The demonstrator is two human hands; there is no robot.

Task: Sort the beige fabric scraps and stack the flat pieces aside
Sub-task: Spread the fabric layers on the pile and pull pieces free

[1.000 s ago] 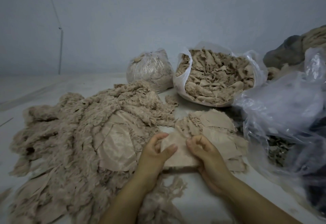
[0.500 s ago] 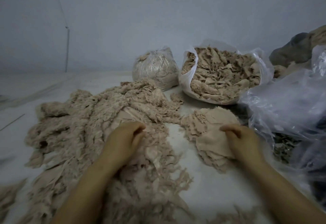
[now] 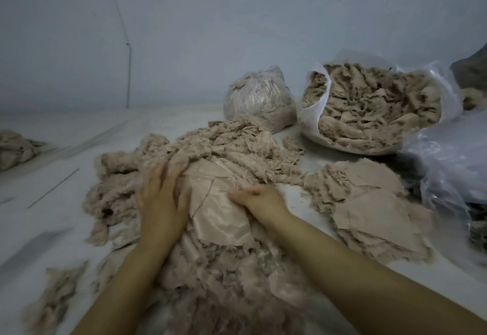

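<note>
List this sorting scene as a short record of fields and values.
left hand: fingers spread flat on the loose scrap pile
right hand: fingers curled on a flat shiny piece in that pile
flat stack: on the right, apart from the pile
open bag: full of scraps, behind the stack
tied bag: beside the open one

Left hand (image 3: 162,200) motion-blurred — finger outlines smeared over the scrap pile (image 3: 224,155). Right hand (image 3: 259,200) fingers curl into the cloth; tips hidden, grip cannot be told. Both forearms cut off by the bottom edge. Clear plastic bag (image 3: 453,166) and dark bundle (image 3: 474,68) cut off at right. Small scrap heap (image 3: 15,147) cut off at left.
</note>
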